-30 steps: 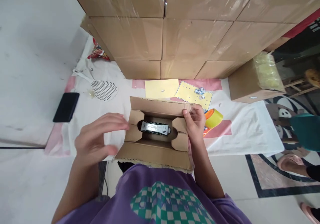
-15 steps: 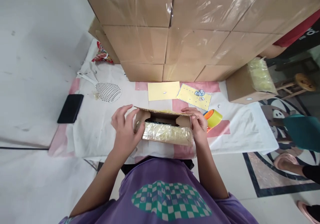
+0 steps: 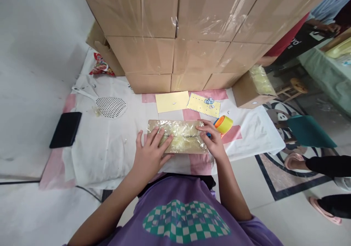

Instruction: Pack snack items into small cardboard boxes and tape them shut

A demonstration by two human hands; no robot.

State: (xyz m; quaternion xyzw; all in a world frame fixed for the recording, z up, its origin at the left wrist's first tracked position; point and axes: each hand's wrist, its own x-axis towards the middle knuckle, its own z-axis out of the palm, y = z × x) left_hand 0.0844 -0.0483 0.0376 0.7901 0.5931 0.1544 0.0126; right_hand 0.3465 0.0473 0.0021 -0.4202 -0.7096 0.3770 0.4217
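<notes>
Right in front of me lies a small cardboard box, its top flaps folded down with clear tape across them; a narrow seam shows between the flaps. My left hand lies with fingers spread on the left part of the top. At the right end, my right hand rests on the box's top and edge, fingers extended. Just beyond that hand is a tape dispenser with a yellow roll, orange inside. Two yellow cards, one plain and one patterned, lie behind the box.
A tall wall of taped cartons stands at the back. Another taped box sits at the right corner. On the left are a white slotted skimmer, a black phone and a red snack packet. People stand at right.
The box's raised flap has come down, covering the opening and the dark contents. Both hands moved from the box's ends onto its top. The view has shifted slightly.
</notes>
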